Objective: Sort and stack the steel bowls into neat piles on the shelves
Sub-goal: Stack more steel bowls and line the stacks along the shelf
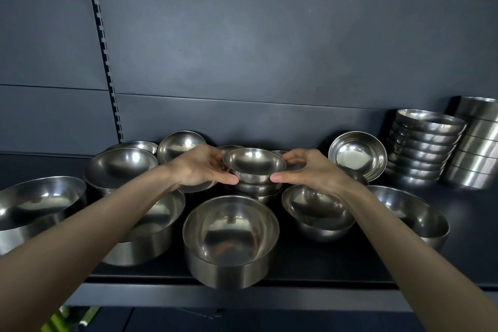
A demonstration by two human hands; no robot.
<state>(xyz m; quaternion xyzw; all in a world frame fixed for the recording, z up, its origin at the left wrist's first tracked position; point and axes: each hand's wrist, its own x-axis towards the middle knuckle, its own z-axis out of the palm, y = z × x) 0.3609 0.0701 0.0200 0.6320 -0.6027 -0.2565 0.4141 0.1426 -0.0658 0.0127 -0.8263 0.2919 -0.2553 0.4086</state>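
Here we hold a small steel bowl point(254, 160) between both hands over the middle of the shelf point(323, 264). Our left hand point(200, 167) curls fingers and thumb round its left side, and our right hand point(310, 170) pinches its right rim. The bowl sits over a short stack of similar bowls point(253, 188); whether it touches them we cannot tell. A large bowl point(230, 237) stands just in front, and a neat pile point(423, 148) stands far right.

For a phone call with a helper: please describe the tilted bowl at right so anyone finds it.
On the dark shelf, find the tall pile of shallow bowls at the right. Just left of it one small bowl stands tilted, inside facing you; its neighbours sit flat.
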